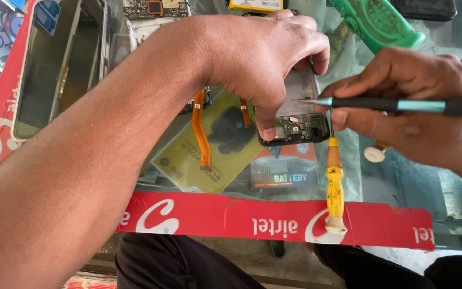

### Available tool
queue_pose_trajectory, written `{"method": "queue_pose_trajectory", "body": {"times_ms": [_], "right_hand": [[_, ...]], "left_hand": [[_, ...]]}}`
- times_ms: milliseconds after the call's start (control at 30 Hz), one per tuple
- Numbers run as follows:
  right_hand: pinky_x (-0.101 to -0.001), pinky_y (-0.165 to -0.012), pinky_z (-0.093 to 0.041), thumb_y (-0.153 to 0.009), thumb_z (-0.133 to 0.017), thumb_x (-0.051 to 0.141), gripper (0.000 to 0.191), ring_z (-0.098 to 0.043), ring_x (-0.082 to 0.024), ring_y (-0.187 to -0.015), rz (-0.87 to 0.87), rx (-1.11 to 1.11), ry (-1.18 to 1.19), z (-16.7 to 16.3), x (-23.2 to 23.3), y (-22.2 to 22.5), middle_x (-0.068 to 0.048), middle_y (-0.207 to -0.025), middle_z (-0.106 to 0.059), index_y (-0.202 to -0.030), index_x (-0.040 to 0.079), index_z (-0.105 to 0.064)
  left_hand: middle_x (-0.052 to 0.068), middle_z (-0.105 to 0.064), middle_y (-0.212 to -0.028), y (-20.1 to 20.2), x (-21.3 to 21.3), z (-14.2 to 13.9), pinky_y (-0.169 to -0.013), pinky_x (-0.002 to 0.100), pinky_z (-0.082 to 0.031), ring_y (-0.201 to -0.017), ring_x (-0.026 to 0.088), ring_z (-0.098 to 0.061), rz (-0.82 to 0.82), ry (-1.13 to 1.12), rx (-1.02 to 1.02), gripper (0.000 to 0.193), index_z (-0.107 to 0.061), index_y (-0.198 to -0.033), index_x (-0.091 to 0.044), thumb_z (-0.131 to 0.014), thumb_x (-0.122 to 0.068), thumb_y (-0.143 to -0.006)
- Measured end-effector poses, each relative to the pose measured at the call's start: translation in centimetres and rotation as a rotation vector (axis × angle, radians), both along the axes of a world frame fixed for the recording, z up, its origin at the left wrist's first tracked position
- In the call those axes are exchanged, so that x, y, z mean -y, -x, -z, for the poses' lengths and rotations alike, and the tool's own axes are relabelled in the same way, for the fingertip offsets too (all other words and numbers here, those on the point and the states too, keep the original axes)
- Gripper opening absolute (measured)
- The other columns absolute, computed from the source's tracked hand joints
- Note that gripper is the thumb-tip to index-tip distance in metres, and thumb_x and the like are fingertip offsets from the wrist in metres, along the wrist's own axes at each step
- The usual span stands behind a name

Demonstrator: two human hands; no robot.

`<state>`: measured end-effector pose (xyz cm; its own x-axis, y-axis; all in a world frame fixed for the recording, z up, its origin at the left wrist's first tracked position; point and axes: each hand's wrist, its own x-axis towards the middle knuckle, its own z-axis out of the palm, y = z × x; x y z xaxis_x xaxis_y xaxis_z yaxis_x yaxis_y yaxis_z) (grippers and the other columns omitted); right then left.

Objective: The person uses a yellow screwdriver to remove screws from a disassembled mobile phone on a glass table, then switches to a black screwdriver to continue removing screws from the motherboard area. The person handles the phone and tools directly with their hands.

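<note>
Left hand [266, 59]: clamped over an opened phone [298, 109] at table centre, thumb on its near edge, fingers curled over the far side.
Right hand [413, 104]: closed around a teal-and-black screwdriver [397, 104], tip lying across the phone's right side.
Yellow screwdriver [335, 184]: near the phone, on the glass table [402, 182], end on a red strip [274, 219].
Orange flex cable [201, 128]: left of the phone.
Green tool [378, 21]: far right.

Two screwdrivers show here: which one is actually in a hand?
The teal-and-black screwdriver, gripped in the right hand with its tip at the opened phone. The yellow-handled screwdriver lies untouched on the glass table.
</note>
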<state>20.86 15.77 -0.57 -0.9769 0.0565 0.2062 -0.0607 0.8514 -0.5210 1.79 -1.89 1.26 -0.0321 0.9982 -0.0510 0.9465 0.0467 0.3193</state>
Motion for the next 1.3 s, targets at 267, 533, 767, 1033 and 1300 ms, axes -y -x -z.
{"method": "queue_pose_trajectory", "body": {"times_ms": [267,533,767,1033,1300], "right_hand": [[-0.0225,-0.059,-0.058,-0.081,-0.083,0.007,0.02,-0.078,-0.01,-0.073,-0.238,0.035,0.214,0.3,-1.0,-0.2,-0.011,-0.102,-0.082,-0.093,0.005,-0.067],[-0.0242,-0.072,-0.064,-0.081,-0.083,0.011,0.019,-0.08,-0.014,-0.087,-0.357,-0.058,0.098,0.7,-1.2,-0.3,-0.009,-0.1,-0.079,-0.093,0.008,-0.069],[-0.0237,-0.07,-0.063,-0.079,-0.085,0.014,0.02,-0.081,-0.012,-0.085,-0.33,-0.028,0.043,0.6,-1.3,-0.2,-0.007,-0.101,-0.081,-0.093,0.009,-0.07],[-0.0235,-0.064,-0.06,-0.079,-0.086,0.015,0.021,-0.079,-0.01,-0.08,-0.299,0.016,0.039,1.1,-1.9,-0.3,-0.006,-0.102,-0.082,-0.091,0.011,-0.069],[-0.0252,-0.073,-0.062,-0.079,-0.082,0.01,0.02,-0.081,-0.012,-0.092,-0.548,0.004,0.124,-0.1,-0.3,-0.5,-0.008,-0.102,-0.081,-0.095,0.011,-0.07]], "left_hand": [[0.008,-0.057,-0.127,0.0,0.0,-0.1,-0.098,0.041,-0.047,-0.127,0.028,-0.05,-0.014,0.025,0.013,0.104,-0.057,-0.129,-0.013,-0.103,-0.033,-0.039],[0.007,-0.057,-0.128,0.0,0.1,0.1,-0.097,0.04,-0.047,-0.127,0.027,-0.05,-0.01,-0.002,0.005,0.106,-0.058,-0.13,-0.012,-0.104,-0.034,-0.037],[0.006,-0.057,-0.128,-0.2,0.2,-0.1,-0.095,0.04,-0.049,-0.127,0.027,-0.051,-0.034,0.008,0.011,0.107,-0.058,-0.131,-0.012,-0.104,-0.034,-0.037],[0.005,-0.058,-0.128,-0.4,0.2,-0.3,-0.095,0.04,-0.05,-0.126,0.026,-0.052,-0.057,0.032,0.016,0.107,-0.058,-0.132,-0.013,-0.104,-0.032,-0.037],[0.004,-0.056,-0.13,-0.5,0.1,-0.5,-0.097,0.04,-0.049,-0.125,0.025,-0.053,-0.086,0.068,0.037,0.107,-0.056,-0.134,-0.015,-0.103,-0.03,-0.038]]}}
